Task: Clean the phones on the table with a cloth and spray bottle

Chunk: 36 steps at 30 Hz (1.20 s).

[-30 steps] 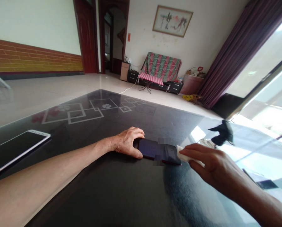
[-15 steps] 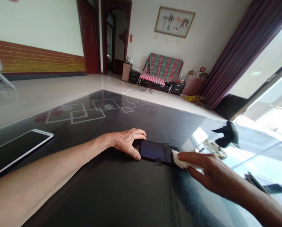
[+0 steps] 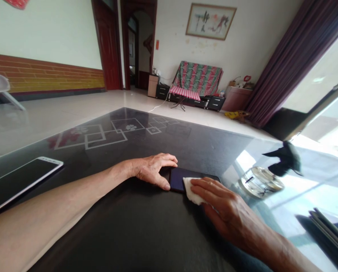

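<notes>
A dark smartphone (image 3: 176, 179) lies flat, screen up, on the black glossy table (image 3: 123, 234). My left hand (image 3: 153, 170) rests at its left end, thumb at the near corner and fingers at the far corner, gripping it between them. In my right hand (image 3: 222, 200) is a folded white tissue (image 3: 192, 192), pressed down on the screen near the middle of the phone. That hand and the tissue hide much of the phone's right part. Further left on the table lies a larger white-framed smartphone (image 3: 24, 179), touched by neither hand.
A clear spray bottle (image 3: 262, 183) with a black nozzle stands beyond my right hand. Dark flat objects (image 3: 327, 234) lie at the right edge. Across the floor are a striped stool (image 3: 185, 92), low black drawers (image 3: 215, 103) and a purple curtain (image 3: 287, 64).
My right hand has slid the tissue leftward over the screen, from the phone's right end to about its middle. My left hand stays at the phone's left end. The view has shifted slightly.
</notes>
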Available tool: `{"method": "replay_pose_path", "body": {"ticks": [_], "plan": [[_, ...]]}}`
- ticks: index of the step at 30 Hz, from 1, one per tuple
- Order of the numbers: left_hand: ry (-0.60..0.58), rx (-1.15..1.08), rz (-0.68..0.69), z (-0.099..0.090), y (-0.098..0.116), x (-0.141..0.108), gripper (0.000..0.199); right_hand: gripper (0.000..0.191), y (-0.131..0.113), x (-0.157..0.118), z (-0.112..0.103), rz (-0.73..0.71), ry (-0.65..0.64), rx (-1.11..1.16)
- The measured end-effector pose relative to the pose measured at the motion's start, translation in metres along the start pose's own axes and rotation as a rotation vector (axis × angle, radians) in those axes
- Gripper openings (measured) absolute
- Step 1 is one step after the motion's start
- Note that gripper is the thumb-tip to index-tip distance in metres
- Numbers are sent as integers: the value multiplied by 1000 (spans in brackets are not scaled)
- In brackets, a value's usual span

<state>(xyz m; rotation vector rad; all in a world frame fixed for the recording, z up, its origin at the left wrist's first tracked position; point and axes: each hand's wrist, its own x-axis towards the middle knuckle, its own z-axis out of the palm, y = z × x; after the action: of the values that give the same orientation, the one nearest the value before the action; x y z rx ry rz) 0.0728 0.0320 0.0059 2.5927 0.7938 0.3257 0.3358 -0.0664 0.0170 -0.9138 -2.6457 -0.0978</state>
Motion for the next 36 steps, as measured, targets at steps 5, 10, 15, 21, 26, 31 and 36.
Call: {"method": "replay_pose_path", "body": {"ticks": [5,10,15,21,26,31,36], "plan": [[22,-8,18,3,-3,-1,70,47,-7,8,4,-11,-15,20],[30,-12,10,2,0,-2,70,36,1,-1,8,3,127,17],[54,-33,21,1,0,-2,69,28,15,-10,5,65,207,1],[55,-66,43,-1,-3,-1,63,27,22,-19,0,111,234,-27],[66,-77,39,0,-6,0,59,35,11,-12,6,25,136,-23],[65,-57,41,1,-6,0,60,42,-3,6,9,-17,55,28],[73,-65,35,0,-5,0,59,43,-8,15,8,-40,26,117]]}}
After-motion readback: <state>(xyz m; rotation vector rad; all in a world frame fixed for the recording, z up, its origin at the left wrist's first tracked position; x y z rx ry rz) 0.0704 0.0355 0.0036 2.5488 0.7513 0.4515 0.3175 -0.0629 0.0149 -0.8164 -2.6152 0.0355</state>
